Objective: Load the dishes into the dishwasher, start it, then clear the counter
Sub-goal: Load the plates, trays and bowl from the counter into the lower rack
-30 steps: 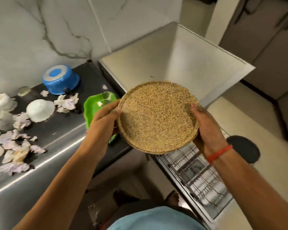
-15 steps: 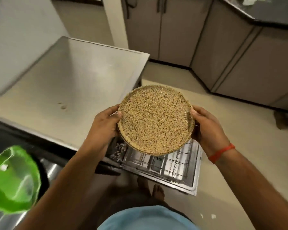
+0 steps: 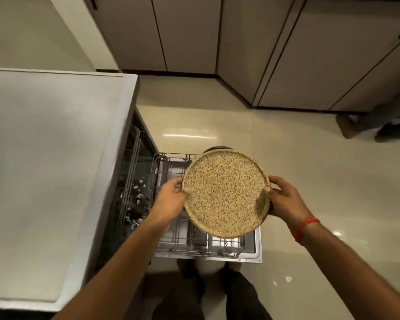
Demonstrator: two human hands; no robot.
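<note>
A round speckled tan plate [image 3: 225, 194] is held between both hands, tilted slightly, above the pulled-out lower rack [image 3: 183, 241] of the open dishwasher. My left hand [image 3: 171, 199] grips its left rim and my right hand [image 3: 284, 197], with a red band at the wrist, grips its right rim. The wire rack rests on the lowered dishwasher door [image 3: 256, 250]. Part of the rack is hidden behind the plate. A dark round object [image 3: 217, 148] peeks out just past the plate's far edge.
The dishwasher's pale flat top [image 3: 44, 169] fills the left side. The dark inside of the machine [image 3: 134, 192] holds some small pale items. Grey cabinet doors [image 3: 240, 42] line the far wall. Another person's feet [image 3: 367, 128] stand on the cream floor at right.
My view has swung right and down, away from the counter; the green bowl is out of sight. The plate, still in both hands, now hangs directly over the dishwasher rack.
</note>
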